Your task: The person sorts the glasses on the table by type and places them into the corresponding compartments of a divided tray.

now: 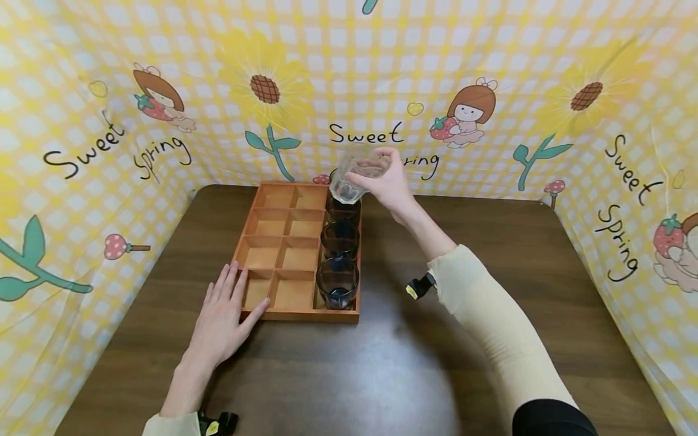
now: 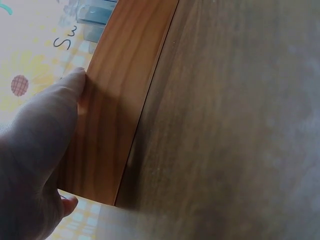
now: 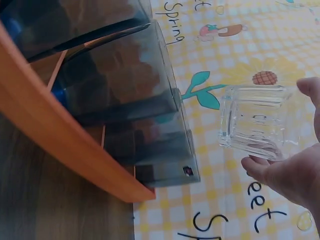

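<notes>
A wooden tray [image 1: 322, 316] divided into square compartments lies on the table. Several dark tinted glasses [image 1: 339, 283] stand in its right-hand column; the farthest is partly hidden. My right hand [image 1: 389, 184] holds a clear glass [image 1: 349, 181] by its rim end, thumb on one side and fingers on the other. In the head view this glass overlaps the far end of the dark row, and in the right wrist view the clear glass [image 3: 257, 120] is apart from the dark glasses [image 3: 120, 75]. My left hand [image 1: 220, 318] rests at the tray's near left corner, fingers extended along its side and thumb at the front wall.
The brown table [image 1: 382, 363] extends in front and to the right of the tray. A yellow checked cloth [image 1: 349, 72] with printed flowers and lettering hangs around the back and sides. The tray's left and middle columns show bare compartment floors [image 1: 294, 290].
</notes>
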`<state>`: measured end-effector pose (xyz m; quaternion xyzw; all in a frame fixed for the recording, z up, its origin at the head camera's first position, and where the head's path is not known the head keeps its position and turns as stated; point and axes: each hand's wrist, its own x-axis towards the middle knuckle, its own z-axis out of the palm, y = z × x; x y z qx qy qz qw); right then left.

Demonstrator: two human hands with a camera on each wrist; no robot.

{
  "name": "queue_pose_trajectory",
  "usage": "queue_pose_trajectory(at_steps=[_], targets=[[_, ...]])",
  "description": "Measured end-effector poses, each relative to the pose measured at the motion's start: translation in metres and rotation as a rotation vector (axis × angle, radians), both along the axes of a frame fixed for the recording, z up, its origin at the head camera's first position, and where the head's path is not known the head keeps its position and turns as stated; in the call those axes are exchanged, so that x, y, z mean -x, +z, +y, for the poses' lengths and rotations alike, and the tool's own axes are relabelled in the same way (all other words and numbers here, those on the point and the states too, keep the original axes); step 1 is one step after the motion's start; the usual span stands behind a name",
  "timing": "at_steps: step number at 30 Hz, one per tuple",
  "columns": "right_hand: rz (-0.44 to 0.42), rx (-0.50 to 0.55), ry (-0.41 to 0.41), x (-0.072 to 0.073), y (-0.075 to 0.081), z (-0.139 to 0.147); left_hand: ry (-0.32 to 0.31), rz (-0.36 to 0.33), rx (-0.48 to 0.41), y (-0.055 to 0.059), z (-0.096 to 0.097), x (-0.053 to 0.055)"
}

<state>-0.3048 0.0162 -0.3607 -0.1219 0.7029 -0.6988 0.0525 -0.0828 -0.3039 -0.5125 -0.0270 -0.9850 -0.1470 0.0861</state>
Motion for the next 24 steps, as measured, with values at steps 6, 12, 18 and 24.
queue_pose_trajectory(at_steps=[6, 12, 18, 24], targets=[[0.004, -0.016, 0.109, 0.012, -0.001, -0.027, 0.009, 0.006, 0.011, 0.002, -0.002, -0.002], [0.117, -0.166, 0.113, 0.023, -0.007, -0.041, 0.004, -0.001, 0.015, 0.0, 0.001, -0.002], [0.171, -0.242, 0.088, 0.032, -0.014, -0.051, 0.007, -0.003, 0.024, 0.002, 0.001, -0.002], [0.216, -0.287, 0.11, 0.038, -0.032, -0.068, 0.013, 0.002, 0.025, 0.005, -0.001, -0.004]])
